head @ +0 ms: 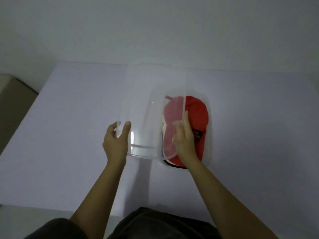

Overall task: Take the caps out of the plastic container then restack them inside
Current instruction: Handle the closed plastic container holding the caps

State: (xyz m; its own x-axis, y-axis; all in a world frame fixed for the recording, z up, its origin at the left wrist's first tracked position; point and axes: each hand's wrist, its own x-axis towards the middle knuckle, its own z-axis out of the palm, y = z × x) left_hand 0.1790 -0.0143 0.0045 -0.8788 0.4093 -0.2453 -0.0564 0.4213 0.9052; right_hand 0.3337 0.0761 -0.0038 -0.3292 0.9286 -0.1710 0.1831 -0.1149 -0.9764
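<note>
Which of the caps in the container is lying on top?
The red cap is on top. Beneath it only a white edge and a dark edge of other caps show inside the clear container.

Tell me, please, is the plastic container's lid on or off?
Off: both hands hold the clear lid shifted left of the container, exposing the red cap.

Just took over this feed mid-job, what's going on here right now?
A person holds a clear lid with both hands: the left hand grips its near left edge, the right hand its right edge. The lid is shifted left of the plastic container, only partly covering it. A red cap lies on top inside, other caps barely showing beneath. Nothing is out on the table yet.
</note>
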